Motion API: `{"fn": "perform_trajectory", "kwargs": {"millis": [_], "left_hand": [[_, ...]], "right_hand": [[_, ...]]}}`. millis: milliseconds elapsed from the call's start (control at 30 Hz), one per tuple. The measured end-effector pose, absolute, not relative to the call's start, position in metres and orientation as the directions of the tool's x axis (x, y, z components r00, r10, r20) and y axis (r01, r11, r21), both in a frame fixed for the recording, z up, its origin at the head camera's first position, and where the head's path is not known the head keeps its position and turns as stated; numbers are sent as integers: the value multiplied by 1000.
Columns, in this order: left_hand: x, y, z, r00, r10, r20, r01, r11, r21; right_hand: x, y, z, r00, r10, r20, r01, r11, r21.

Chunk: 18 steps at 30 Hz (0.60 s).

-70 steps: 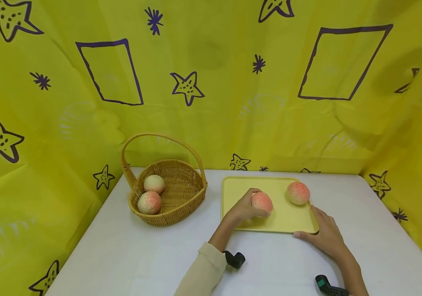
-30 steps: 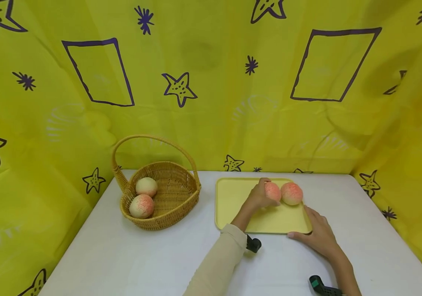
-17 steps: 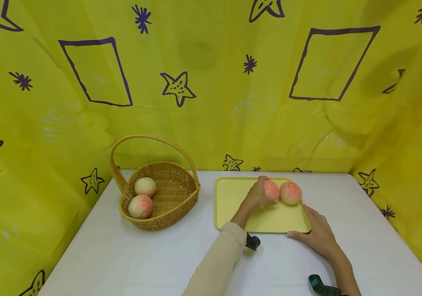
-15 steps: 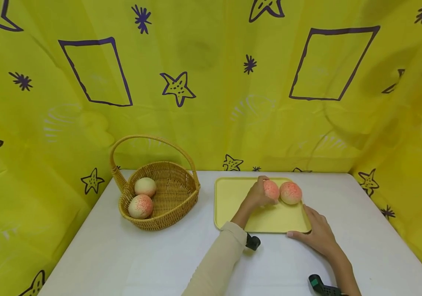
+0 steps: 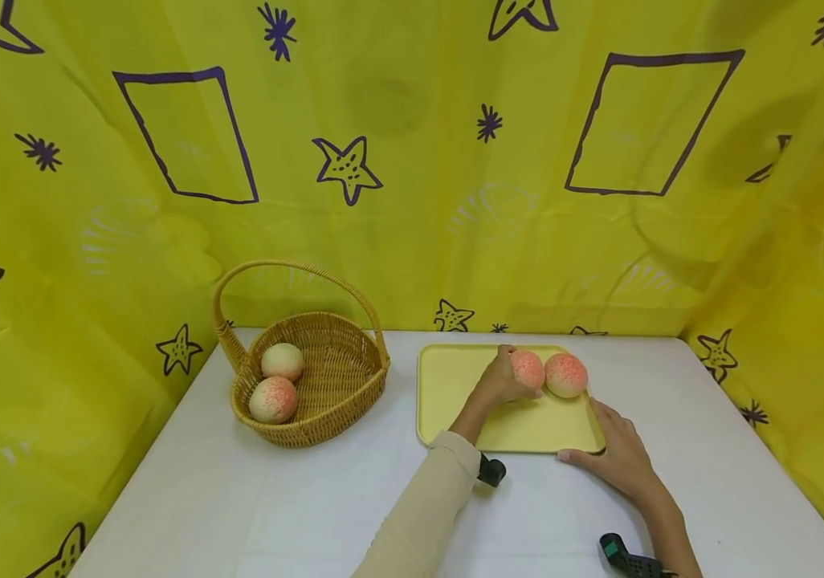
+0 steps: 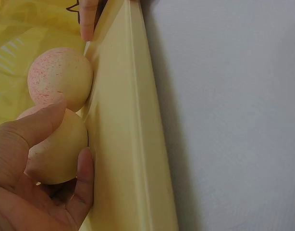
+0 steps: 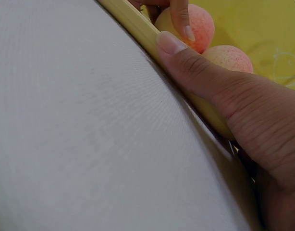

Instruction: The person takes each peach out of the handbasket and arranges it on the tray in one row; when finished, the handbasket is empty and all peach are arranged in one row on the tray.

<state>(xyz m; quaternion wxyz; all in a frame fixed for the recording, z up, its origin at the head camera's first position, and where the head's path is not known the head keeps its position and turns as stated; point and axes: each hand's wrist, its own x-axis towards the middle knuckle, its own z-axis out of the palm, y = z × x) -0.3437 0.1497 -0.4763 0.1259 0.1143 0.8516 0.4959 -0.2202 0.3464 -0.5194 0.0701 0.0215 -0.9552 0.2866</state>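
On a yellow tray sit two round cream-and-pink peaches, side by side and touching or nearly so. My left hand grips the left peach, thumb and fingers curled round it, as the left wrist view also shows. The other peach rests free near the tray's back right corner. At the tray's front right corner, my right hand holds the edges, its thumb along the front rim and its fingers along the right side. Its fingers are mostly hidden in the right wrist view.
To the left stands a wicker basket with a tall arched handle. Two more peaches lie in its left part, a paler one behind a pinker one. A yellow patterned curtain backs the white table.
My left hand has carried its peach rightward across the tray, up beside the other one. Over the last half second both hands stay almost still. The right hand keeps its hold on the tray corner.
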Motion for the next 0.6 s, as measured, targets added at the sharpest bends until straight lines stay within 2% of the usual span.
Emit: {"fn": "perform_trajectory", "kwargs": {"millis": [233, 600], "left_hand": [[-344, 148, -477, -945, 292, -146, 23, 507, 862], [-342, 146, -477, -947, 285, -150, -6, 451, 893]], "right_hand": [[-221, 344, -518, -989, -12, 150, -93, 829, -552], [-219, 344, -516, -990, -6, 138, -81, 835, -544]]}}
